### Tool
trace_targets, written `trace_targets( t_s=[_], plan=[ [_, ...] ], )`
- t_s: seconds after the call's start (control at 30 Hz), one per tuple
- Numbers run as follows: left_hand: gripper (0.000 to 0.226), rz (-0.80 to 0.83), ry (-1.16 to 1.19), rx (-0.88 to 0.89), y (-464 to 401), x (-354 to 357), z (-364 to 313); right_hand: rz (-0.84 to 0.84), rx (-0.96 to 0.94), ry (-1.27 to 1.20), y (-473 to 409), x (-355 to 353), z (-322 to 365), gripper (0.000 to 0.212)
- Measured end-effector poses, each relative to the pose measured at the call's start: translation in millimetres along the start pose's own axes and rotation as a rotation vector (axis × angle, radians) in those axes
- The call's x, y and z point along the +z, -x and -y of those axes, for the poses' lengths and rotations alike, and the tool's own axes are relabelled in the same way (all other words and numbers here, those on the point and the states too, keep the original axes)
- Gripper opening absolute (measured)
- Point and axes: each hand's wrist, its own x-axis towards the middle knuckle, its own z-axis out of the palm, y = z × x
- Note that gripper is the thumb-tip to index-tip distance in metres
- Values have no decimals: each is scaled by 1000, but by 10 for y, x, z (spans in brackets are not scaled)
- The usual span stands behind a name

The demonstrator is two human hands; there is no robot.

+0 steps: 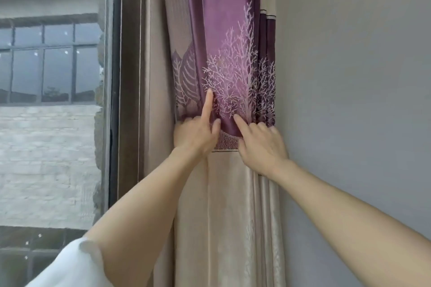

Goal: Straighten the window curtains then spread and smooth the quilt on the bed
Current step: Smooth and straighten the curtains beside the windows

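A gathered curtain [233,193] hangs between the window and the wall. It is beige, with a purple band [224,37] that carries a white branch pattern. My left hand [198,134] grips a pleat at the band's lower left, with the index finger pointing up along the fold and the thumb on the front. My right hand [262,142] holds the band's lower edge from the right. Its index finger lies on the purple cloth, the other fingers are curled at the pleats, and the thumb is hidden. The bed and the quilt are out of view.
A dark window frame [115,77] runs down just left of the curtain, with glass [51,123] showing a brick building outside. A plain grey wall [349,77] fills the right side. A white sleeve [74,268] shows on my left upper arm.
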Motion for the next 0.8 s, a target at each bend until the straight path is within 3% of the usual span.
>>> trace_targets(
  t_s=[0.13, 0.23, 0.4, 0.47, 0.6, 0.8],
  plan=[
    [44, -364, -255, 104, -46, -438, -165, -410, 7, 66, -141, -468, 1, 54],
    [29, -519, -200, 234, -111, -628, -210, -508, 15, 89, -352, -789, -47, 57],
    [43, -494, 84, 221, -186, -671, -199, -416, 49, -8, -522, -907, -51, 73],
    [58, -455, 103, 209, -203, -602, -174, -378, 28, -95, -590, -828, -59, 73],
    [64, -278, 31, 135, -416, -427, -167, -265, 3, -202, -852, -645, -94, 80],
    [65, -121, -17, 118, -839, -147, -6, -200, 10, -210, -1296, -305, -170, 59]
  ],
)
